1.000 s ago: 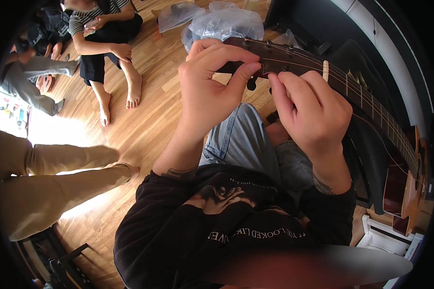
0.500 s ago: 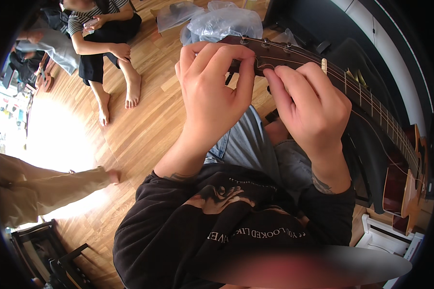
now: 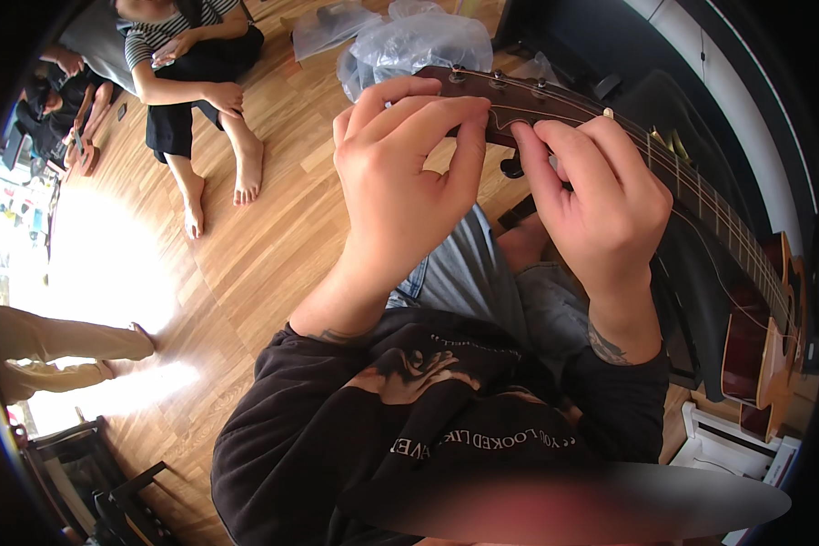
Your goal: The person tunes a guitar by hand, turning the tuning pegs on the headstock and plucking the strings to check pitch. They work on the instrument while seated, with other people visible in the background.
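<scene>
An acoustic guitar lies across my lap, its dark headstock at the top centre and its brown body at the right edge. My left hand pinches the headstock near the tuning pegs, thumb and fingers closed on it. My right hand wraps the neck just below the nut, fingers curled over the strings. I sit in a black sweatshirt and blue jeans.
A person in a striped top sits barefoot on the wooden floor at upper left. Another person's tan trouser legs reach in from the left. Clear plastic bags lie beyond the headstock. A white box stands at lower right.
My left hand has closed its thumb and fingers tighter on the headstock. The tan-trousered legs have drawn back toward the left edge.
</scene>
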Motion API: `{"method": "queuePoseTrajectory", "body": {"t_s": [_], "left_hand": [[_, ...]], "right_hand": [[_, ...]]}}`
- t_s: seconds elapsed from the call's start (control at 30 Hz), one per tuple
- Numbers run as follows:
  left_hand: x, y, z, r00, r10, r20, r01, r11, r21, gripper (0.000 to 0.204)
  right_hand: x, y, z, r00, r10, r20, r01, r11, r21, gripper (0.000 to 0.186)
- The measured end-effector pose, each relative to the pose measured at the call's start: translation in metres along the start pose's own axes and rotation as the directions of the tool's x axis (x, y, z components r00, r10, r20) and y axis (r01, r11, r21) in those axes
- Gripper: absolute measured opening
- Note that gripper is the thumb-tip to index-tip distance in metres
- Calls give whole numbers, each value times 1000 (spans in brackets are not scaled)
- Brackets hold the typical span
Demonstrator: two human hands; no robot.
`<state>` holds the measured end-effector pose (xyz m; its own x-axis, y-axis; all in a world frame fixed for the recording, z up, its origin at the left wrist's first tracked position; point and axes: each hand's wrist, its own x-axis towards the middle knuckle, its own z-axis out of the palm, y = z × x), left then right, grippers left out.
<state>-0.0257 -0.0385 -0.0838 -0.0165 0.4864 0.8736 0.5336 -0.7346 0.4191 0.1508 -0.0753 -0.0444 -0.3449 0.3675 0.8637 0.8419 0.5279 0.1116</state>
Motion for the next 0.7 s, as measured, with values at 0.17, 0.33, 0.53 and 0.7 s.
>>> {"method": "queuePoseTrajectory", "body": {"t_s": [0.17,0.33,0.53,0.7], "left_hand": [[-5,-1,3,1000,17,-21,-17,1000,-25,17],[-9,-2,3,999,26,-25,-28,997,-74,20],[-8,-7,3,1000,-10,-5,9,996,-91,20],[-6,-10,1,1000,3,4,-3,995,-95,21]], "right_hand": [[-2,0,-3,1000,-2,14,2,1000,-5,18],[-6,3,-9,999,-17,45,18,1000,-15,20],[-5,4,-11,997,-48,55,46,998,36,20],[-1,7,-9,998,-55,20,54,997,53,20]]}}
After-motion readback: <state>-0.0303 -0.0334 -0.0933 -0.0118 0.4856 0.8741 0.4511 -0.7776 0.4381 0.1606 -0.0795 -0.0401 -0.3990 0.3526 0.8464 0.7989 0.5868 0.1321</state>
